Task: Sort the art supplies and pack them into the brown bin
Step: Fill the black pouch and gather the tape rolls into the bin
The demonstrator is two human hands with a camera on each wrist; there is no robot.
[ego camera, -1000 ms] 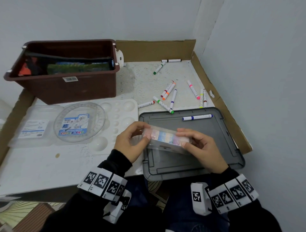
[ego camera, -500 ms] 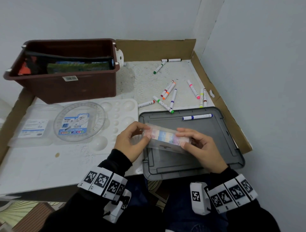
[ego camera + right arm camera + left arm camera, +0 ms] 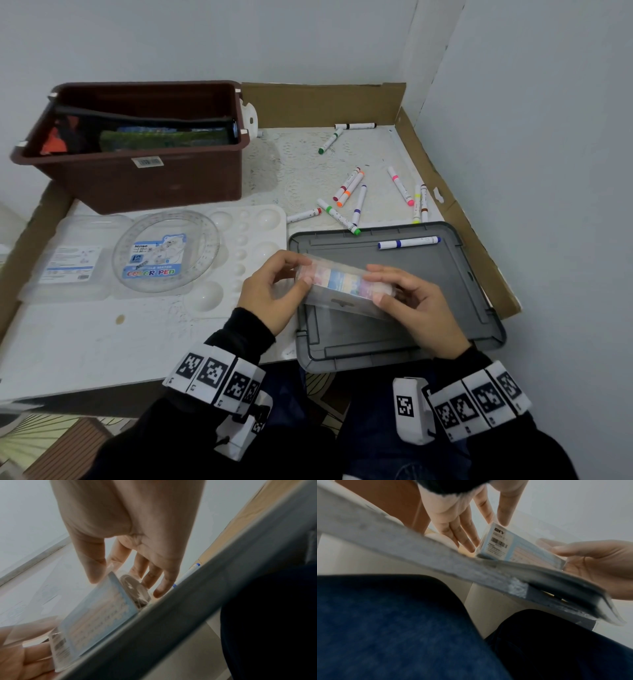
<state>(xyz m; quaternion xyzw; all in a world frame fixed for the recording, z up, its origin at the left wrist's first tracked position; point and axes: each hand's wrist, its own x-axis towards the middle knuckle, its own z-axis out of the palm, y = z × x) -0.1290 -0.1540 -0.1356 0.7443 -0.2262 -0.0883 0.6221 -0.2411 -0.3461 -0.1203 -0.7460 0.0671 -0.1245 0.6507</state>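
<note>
I have the clear tape pack [image 3: 344, 286] held over the grey lid [image 3: 445, 274], low near its front half; my left hand [image 3: 270, 291] pinches its left end between thumb and fingers, and my right hand [image 3: 416, 305] grips the right end, fingers curled over the top; so both hands are clamped on the same pack, one at each end. Against the frames from a second ago I see almost no change; the pack sits in the same spot with the same grasp, perhaps tilted a touch flatter.

In the left wrist view the pack's back label shows a barcode and the letters "DIY"; the smaller print is too blurred to read; the lid's rim cuts across both wrist views and hides the pack's lower edge. How many tape rolls sit inside I cannot tell; only pastel bands show through the plastic.

The brown bin [image 3: 144, 185] stands at the far left of the desk [image 3: 85, 342], well apart from the pack; its contents are dark and hard to make out. One blue marker [image 3: 409, 242] lies on the lid; eleven loose markers [image 3: 349, 192] lie scattered behind it. One round clear pen case [image 3: 166, 251] rests on one white palette [image 3: 253, 219].
</note>
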